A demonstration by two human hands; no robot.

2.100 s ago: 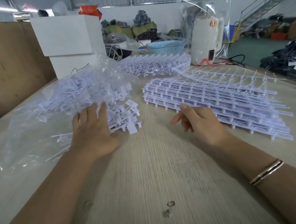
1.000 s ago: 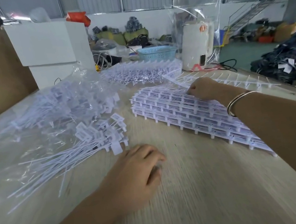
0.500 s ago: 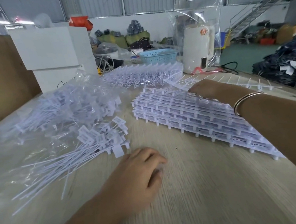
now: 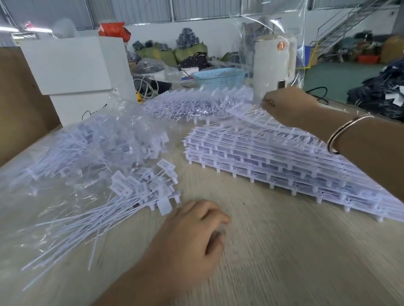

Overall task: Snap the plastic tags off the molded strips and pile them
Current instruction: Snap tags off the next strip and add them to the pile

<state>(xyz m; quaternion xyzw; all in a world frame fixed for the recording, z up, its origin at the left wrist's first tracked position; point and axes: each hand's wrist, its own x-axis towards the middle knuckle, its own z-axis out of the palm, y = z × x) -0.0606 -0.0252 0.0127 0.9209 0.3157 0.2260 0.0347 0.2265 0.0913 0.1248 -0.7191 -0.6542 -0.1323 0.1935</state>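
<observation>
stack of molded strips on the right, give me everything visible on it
The stack of molded strips is white plastic, several flat layers deep, each a grid of unsnapped tags on runners with short pegs along the near edge. It lies flat on the wooden table, running from centre towards the right. The right hand pinches the top strip at the far end and holds it raised off the stack. The right forearm crosses above it.

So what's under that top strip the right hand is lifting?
Under the lifted strip, pinched by the right hand, sits a stack of more white molded strips on the table. How many layers it holds, and anything beneath them, is covered.
</observation>
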